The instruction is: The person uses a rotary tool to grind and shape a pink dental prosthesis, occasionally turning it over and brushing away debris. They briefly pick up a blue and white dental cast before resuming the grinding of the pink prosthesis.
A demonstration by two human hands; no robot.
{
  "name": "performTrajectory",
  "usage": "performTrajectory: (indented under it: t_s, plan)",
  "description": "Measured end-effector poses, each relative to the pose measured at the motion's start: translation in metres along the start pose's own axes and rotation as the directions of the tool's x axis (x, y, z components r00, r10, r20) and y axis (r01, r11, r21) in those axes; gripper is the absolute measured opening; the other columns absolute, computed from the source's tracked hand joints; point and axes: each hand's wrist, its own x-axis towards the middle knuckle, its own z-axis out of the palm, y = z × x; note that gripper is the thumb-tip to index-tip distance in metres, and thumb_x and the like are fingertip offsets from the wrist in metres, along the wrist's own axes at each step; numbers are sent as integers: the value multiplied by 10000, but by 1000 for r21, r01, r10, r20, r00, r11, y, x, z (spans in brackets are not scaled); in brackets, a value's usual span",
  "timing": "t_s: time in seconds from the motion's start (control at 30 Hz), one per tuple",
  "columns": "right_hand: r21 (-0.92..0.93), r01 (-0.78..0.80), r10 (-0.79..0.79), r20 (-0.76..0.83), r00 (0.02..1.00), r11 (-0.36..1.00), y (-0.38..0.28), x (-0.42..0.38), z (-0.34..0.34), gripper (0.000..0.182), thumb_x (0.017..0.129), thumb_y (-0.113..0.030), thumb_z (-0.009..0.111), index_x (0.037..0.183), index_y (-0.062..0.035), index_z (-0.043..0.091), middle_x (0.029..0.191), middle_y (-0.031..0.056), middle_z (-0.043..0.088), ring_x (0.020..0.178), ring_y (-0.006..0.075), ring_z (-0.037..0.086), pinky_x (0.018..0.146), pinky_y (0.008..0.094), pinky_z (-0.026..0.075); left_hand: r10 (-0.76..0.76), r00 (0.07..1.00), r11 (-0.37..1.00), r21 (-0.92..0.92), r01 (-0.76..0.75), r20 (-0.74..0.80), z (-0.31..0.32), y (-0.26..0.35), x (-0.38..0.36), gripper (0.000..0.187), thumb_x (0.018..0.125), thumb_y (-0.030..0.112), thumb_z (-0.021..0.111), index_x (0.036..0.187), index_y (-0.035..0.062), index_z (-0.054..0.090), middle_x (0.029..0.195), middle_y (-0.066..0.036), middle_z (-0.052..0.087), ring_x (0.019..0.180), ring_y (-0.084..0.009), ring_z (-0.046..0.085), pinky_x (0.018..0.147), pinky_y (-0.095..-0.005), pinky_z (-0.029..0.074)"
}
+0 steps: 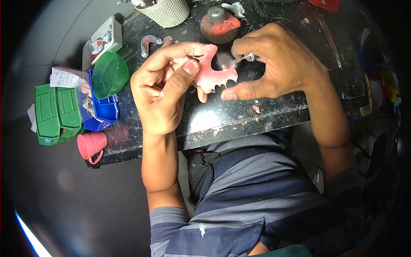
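Note:
A pink denture base plate (215,77) with a scalloped lower right edge is held up over the black bench. My left hand (165,81) pinches its left side between thumb and fingers. My right hand (278,60) is curled round a metal rotary handpiece (249,56), whose tip points left at the plate. The spinning or blurred tip lies in the plate's curved gap; whether it touches cannot be made out. My right thumb reaches out just below the plate's right end.
Behind the hands stand a round burner-like jar (219,28) and a white woven basket (165,13). A pink and grey denture piece (149,44) lies behind my left hand. At the left are a green bowl (110,73), blue tray (105,112), green trays (55,111) and pink cup (91,144).

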Motion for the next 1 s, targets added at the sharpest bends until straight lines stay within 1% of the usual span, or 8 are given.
performTrajectory:
  t_s: [0.07,0.37,0.43,0.53,0.7,0.8,0.97,1.0]
  plan:
    - [-34,1,1,46,999,999,1,-2,0,518,636,-456,888,707,-14,627,571,125,554,479,269,544,470,357,414,-22,1000,999,-48,23,14,-3,1,1,208,948,5,605,1109,-122,642,1064,-229,701,642,-169,655,518,-263,538]
    - [-83,-4,0,-44,999,997,-5,2,-3,546,636,-490,872,712,-10,623,593,116,562,515,274,553,487,361,416,-110,994,993,43,110,4,-3,5,2,222,937,19,600,1108,-106,664,972,-192,713,636,-148,645,505,-249,515]
    - [55,59,-59,14,998,997,-4,1,3,499,652,-463,864,754,-20,660,607,108,589,525,283,581,503,366,449,-194,979,981,-2,194,68,-3,4,2,223,938,12,594,1114,-105,663,979,-185,715,642,-146,647,504,-244,509]
    - [105,75,-78,19,997,992,-5,0,14,463,665,-452,851,800,-36,698,622,106,613,539,296,611,519,370,478,-219,972,974,-43,223,84,2,2,1,223,945,9,587,1122,-105,659,989,-177,720,673,-156,669,500,-247,506]
    - [73,59,-65,86,994,996,-7,1,9,467,666,-465,845,834,-48,717,623,104,621,545,299,625,522,371,488,-292,945,946,-99,308,145,-1,3,2,226,947,7,583,1130,-104,655,1014,-189,723,704,-172,691,487,-252,510]
    - [91,51,-60,98,993,995,-7,0,12,475,666,-476,840,839,-51,717,625,105,622,551,299,629,526,373,491,-342,931,933,-72,353,129,0,1,1,300,931,55,590,1147,-151,618,1046,-230,685,741,-206,683,458,-259,487]
    - [154,90,-98,47,994,984,-4,-2,15,453,678,-468,820,850,-62,719,630,106,625,562,301,635,532,379,495,-347,928,919,-150,365,137,-1,1,2,225,933,-34,574,1129,-113,649,1023,-185,717,702,-197,699,498,-284,554]
    - [77,15,-25,136,990,997,-5,-3,11,434,684,-451,811,852,-63,717,634,109,627,568,309,636,538,386,497,-348,928,918,-151,367,136,-2,0,2,225,933,-34,574,1129,-113,649,1023,-185,717,702,-197,699,498,-284,554]
